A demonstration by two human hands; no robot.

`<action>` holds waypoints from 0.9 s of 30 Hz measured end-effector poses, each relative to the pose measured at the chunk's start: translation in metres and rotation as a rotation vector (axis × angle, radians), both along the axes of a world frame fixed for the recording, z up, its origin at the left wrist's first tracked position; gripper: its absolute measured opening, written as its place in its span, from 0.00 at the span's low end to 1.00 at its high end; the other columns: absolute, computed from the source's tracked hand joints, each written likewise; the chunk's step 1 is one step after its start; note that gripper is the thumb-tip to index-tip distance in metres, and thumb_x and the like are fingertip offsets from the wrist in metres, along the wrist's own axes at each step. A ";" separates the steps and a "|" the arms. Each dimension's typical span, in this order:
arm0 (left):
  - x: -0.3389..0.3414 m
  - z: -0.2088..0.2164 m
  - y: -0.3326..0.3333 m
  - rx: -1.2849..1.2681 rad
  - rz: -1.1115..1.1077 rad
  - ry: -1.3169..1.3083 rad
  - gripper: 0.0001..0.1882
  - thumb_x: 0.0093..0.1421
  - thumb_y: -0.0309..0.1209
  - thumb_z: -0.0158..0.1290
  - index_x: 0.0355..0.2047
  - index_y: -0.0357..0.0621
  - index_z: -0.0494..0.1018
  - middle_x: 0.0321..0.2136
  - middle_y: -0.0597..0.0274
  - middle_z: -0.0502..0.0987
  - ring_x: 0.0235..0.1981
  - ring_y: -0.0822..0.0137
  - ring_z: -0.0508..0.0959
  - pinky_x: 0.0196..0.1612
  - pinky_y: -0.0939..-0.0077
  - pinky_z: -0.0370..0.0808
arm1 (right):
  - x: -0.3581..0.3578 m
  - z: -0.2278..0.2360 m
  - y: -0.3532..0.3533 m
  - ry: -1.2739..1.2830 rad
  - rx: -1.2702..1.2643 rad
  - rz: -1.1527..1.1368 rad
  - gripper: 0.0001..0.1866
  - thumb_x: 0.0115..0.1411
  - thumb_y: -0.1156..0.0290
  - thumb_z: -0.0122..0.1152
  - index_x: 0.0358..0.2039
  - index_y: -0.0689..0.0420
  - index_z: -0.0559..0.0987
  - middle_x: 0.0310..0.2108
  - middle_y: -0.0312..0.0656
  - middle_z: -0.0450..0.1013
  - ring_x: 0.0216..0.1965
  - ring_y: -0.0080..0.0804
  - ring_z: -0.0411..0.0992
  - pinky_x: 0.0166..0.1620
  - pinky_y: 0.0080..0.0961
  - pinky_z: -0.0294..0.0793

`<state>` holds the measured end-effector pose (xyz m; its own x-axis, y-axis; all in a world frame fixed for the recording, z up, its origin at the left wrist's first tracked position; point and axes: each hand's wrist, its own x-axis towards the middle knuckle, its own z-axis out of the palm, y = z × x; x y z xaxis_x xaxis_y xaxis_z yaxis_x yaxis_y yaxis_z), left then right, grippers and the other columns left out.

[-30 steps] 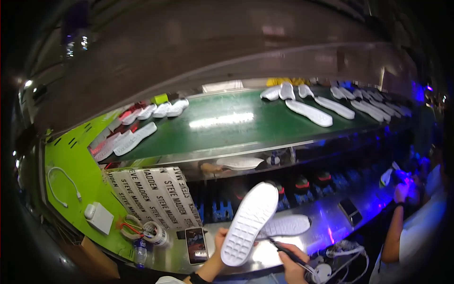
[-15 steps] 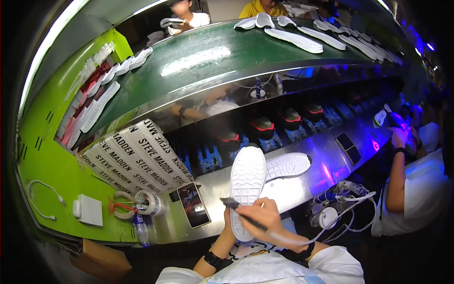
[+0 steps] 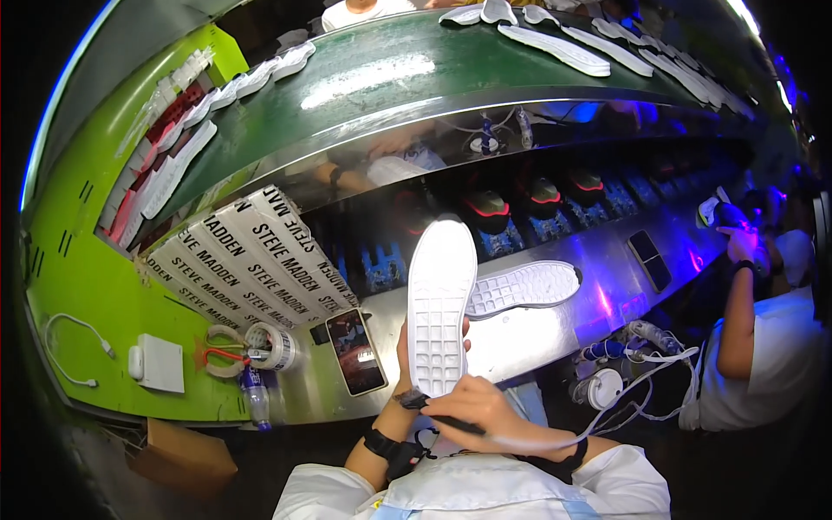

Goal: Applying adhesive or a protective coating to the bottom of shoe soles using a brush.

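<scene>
**Holding one white shoe sole [image 3: 440, 295], pinching one black pen-like tool [image 3: 458, 425]**

Gripping the sole tread-up in the left hand [image 3: 404, 354], fingers curling round both edges. Closing the right hand [image 3: 481, 407] about the tool, keeping the tip by the sole's near end; not telling whether touching. Counting one second sole [image 3: 524, 288] just beyond the right hand, on the metal bench [image 3: 520, 342]. Left of both hands, finding one printed box [image 3: 247, 269], hiding any contents; one bottle [image 3: 257, 403], contents unclear; one brown carton [image 3: 180, 455], inside unseen; one lit phone [image 3: 355, 351]. Rightward, seeing one round white pot [image 3: 602, 390], contents unclear, and one dark phone [image 3: 650, 260].
</scene>
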<state>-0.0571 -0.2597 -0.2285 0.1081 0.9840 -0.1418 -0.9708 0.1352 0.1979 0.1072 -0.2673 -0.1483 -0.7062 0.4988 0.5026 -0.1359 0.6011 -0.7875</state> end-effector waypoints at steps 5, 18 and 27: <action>-0.019 0.012 0.016 0.195 -0.216 0.053 0.34 0.64 0.51 0.31 0.59 0.34 0.57 0.47 0.34 0.69 0.46 0.48 0.75 0.48 0.55 0.75 | 0.012 -0.009 0.011 -0.072 -0.153 -0.067 0.15 0.48 0.78 0.64 0.39 0.59 0.80 0.35 0.41 0.78 0.35 0.31 0.72 0.40 0.25 0.71; 0.001 0.031 0.068 -0.180 -1.180 0.624 0.20 0.62 0.33 0.48 0.52 0.35 0.69 0.45 0.59 0.75 0.42 0.73 0.76 0.45 0.80 0.73 | 0.031 0.006 0.037 -0.203 -0.140 0.164 0.13 0.48 0.75 0.62 0.37 0.58 0.80 0.34 0.45 0.78 0.33 0.38 0.76 0.39 0.27 0.74; -0.019 0.035 0.078 -0.325 -1.280 0.682 0.19 0.66 0.38 0.41 0.51 0.40 0.69 0.47 0.56 0.75 0.44 0.71 0.76 0.50 0.78 0.72 | 0.072 0.025 0.047 -0.301 0.028 0.228 0.13 0.45 0.75 0.65 0.35 0.56 0.82 0.35 0.33 0.78 0.45 0.34 0.69 0.52 0.30 0.65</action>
<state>-0.0765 -0.1821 -0.1935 0.6787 0.1905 -0.7093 0.1034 0.9314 0.3491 0.1793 -0.2199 -0.1234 -0.9154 0.3011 0.2671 -0.0336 0.6041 -0.7962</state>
